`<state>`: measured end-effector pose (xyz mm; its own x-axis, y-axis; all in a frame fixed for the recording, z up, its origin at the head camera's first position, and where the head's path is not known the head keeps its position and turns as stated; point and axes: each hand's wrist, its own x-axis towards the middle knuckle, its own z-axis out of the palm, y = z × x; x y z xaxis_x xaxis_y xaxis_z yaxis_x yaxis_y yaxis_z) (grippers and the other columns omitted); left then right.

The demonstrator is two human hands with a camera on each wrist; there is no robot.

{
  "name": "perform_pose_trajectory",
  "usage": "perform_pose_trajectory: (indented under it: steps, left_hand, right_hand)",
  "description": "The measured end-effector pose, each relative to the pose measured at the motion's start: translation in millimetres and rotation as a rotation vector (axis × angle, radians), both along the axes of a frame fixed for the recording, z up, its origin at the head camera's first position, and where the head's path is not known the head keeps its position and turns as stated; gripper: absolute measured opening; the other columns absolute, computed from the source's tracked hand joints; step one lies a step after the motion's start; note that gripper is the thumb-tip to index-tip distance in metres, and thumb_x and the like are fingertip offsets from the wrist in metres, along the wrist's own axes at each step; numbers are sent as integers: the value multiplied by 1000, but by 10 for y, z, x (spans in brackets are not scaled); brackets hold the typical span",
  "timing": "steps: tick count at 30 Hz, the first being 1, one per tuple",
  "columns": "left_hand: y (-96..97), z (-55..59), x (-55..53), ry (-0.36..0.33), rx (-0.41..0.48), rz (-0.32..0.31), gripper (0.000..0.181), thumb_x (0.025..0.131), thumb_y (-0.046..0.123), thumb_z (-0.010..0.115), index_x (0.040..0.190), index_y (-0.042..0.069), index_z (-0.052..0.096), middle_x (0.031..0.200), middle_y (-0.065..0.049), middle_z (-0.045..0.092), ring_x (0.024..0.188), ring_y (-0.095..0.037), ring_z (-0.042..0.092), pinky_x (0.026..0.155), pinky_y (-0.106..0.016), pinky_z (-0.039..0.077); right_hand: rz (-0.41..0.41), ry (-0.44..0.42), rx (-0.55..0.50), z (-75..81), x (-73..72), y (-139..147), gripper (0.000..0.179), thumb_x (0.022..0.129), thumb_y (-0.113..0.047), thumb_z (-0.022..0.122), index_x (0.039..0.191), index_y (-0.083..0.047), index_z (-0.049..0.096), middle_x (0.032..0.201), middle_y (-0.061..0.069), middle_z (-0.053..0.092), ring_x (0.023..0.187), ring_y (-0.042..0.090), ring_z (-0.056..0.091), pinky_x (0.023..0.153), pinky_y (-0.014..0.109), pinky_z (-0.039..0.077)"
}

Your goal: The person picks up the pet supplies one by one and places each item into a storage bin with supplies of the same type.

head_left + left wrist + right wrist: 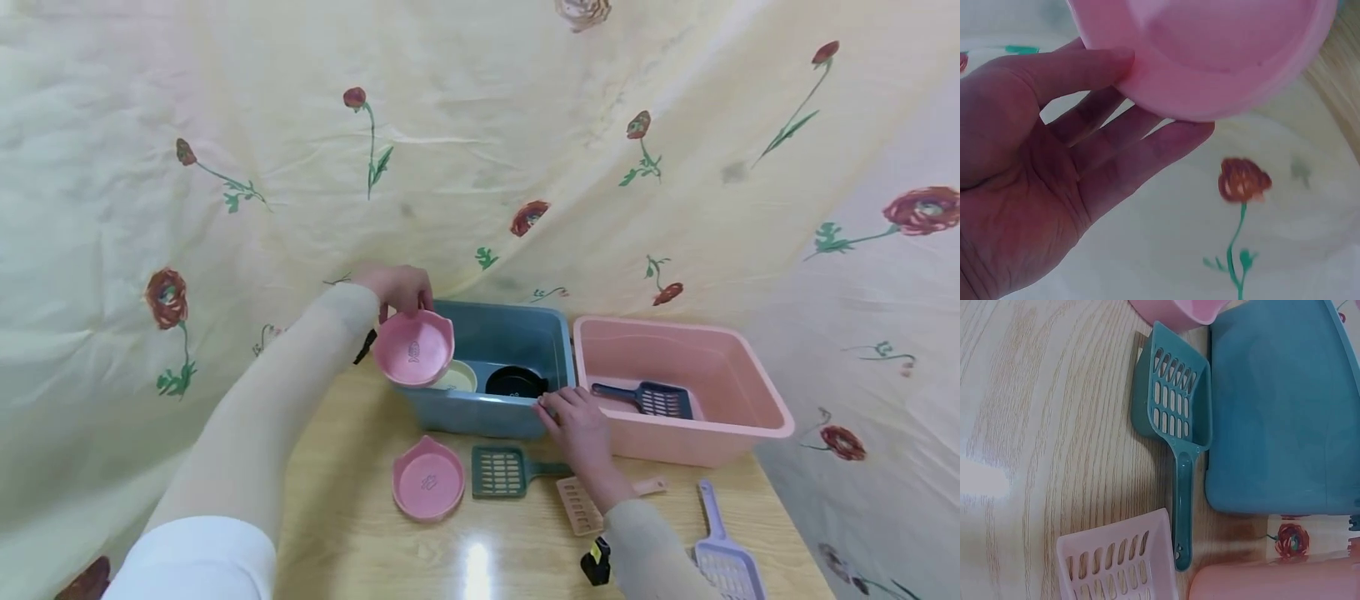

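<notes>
At the left end of the blue litter box (480,415), my left hand (401,287) holds a pink cat-eared bowl (415,348) by its edge. The bowl is tilted, its inside facing me. In the left wrist view the thumb presses one face of the bowl (1210,56) and the fingers of the left hand (1029,144) support the other. My right hand (581,433) grips the box's front rim near its right corner; the right wrist view does not show this hand. Inside the blue box lie a cream bowl (459,377), partly covered by the held bowl, and a black bowl (517,382).
Another pink bowl (427,482) and a teal slotted litter scoop (500,472) lie before the blue box. A pink scoop (579,504) lies beneath my right forearm, a lavender scoop (723,560) farther right. The pink litter box (678,437) holds a navy scoop (663,399).
</notes>
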<state>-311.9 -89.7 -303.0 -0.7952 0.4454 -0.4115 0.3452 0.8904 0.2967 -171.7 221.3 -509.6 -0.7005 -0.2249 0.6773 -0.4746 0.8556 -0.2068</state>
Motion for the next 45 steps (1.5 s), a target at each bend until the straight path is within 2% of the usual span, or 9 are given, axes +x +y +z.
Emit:
perform_pose_trajectory:
  steps: [7,12,16,22,25,28,32,38,45]
  left_hand:
    - [180,-245,-155,70,54,60,33,86,-3,62,109,18,73,109,-5,67,98,-25,59,68,-43,61]
    - [259,-470,-279,132,35,61,26,85,3,68,105,19,73,103,-2,67,96,-22,59,74,-37,59]
    - [338,-618,-331,119,45,70,25,86,6,70,106,20,73,102,-1,67,96,-20,59,75,-33,57]
    - [436,-848,-363,55,82,117,26,84,4,72,104,20,73,101,-3,68,94,-21,60,73,-34,58]
    - [456,-983,-382,43,65,132,27,83,4,72,103,22,73,99,0,68,94,-20,60,73,-33,57]
    - [474,-1085,-407,47,44,120,28,83,1,71,102,21,74,97,1,68,92,-19,60,73,-32,57]
    - [476,-1176,-413,64,31,81,32,82,-3,67,100,23,75,95,1,69,90,-17,62,73,-31,57]
    - [462,-1259,-399,50,39,31,33,82,-5,66,102,21,74,97,0,70,91,-17,62,76,-32,57]
    - [464,-1325,-401,48,21,65,34,82,-5,67,102,21,74,97,0,70,91,-18,62,77,-34,57]
  right_hand:
    - [2,9,-12,-24,-17,-4,18,80,-26,79,93,-15,75,86,-1,68,82,18,57,68,33,56]
    - [26,31,-17,-16,-24,1,18,80,-25,79,94,-14,75,87,-1,68,81,18,57,67,32,55]
    - [9,-1,-17,-12,-9,3,18,83,-28,76,95,-15,75,89,-1,68,83,17,57,69,31,55]
    - [26,-4,-34,-14,19,15,18,82,-25,78,96,-15,75,90,-1,68,84,17,56,70,31,54]
    - [35,9,-36,-32,31,19,18,80,-24,80,95,-16,75,90,-2,68,84,16,56,70,31,54]
    - [24,14,-28,-42,33,21,18,79,-24,81,95,-17,75,89,-3,68,83,16,56,70,30,55]
    - [8,24,-23,-45,29,24,18,79,-25,81,94,-18,75,88,-3,68,83,15,56,69,30,54]
    - [3,28,-18,-49,37,28,16,80,-26,80,92,-17,74,86,-4,67,82,15,56,68,30,54]
    - [13,34,-22,-52,44,20,14,81,-27,79,91,-18,74,85,-4,66,81,15,55,67,29,53]
